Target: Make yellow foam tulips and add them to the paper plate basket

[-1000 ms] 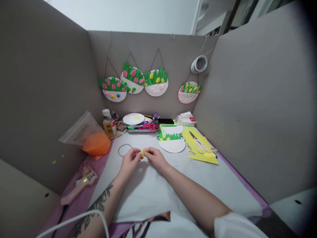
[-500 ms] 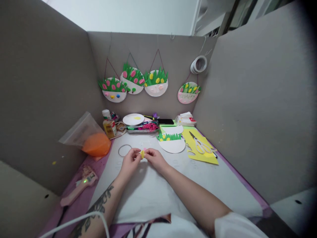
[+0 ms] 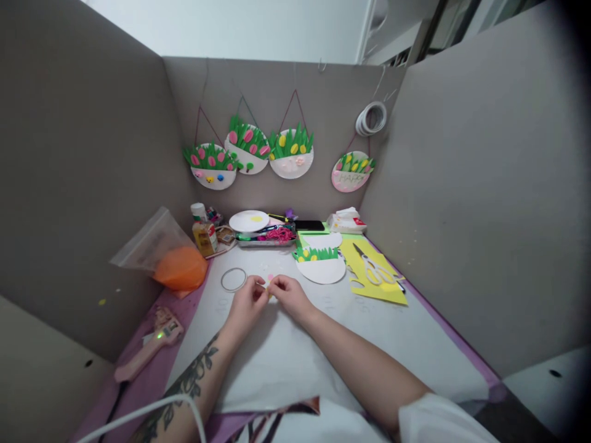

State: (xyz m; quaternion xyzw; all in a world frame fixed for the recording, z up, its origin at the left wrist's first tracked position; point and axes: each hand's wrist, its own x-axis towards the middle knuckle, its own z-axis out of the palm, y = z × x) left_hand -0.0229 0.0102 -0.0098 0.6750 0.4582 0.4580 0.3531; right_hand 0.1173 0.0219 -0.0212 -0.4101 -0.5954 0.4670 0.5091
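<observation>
Close together over the white sheet (image 3: 286, 357), my left hand (image 3: 248, 300) and my right hand (image 3: 290, 295) both pinch a small yellow paper piece (image 3: 270, 296). Most of it is hidden by my fingertips. A small pink piece (image 3: 271, 278) lies just beyond my fingers. To the left of my left hand rests a thin ring (image 3: 233, 280). Beyond my right hand lies a white paper-plate basket (image 3: 322, 272) with green paper grass (image 3: 318, 254) and yellow paper flowers along its top.
White-handled scissors (image 3: 376, 271) lie on yellow paper (image 3: 392, 294) at the right. A pink glue gun (image 3: 148, 355), its light green, lies at the left near a bag of orange material (image 3: 180, 267). A glue bottle (image 3: 204, 234) and a tray (image 3: 265, 244) of supplies stand at the back.
The yellow piece has turned between my fingers and now shows less. My left hand has shifted slightly right and down, while my right hand stays nearly in place.
</observation>
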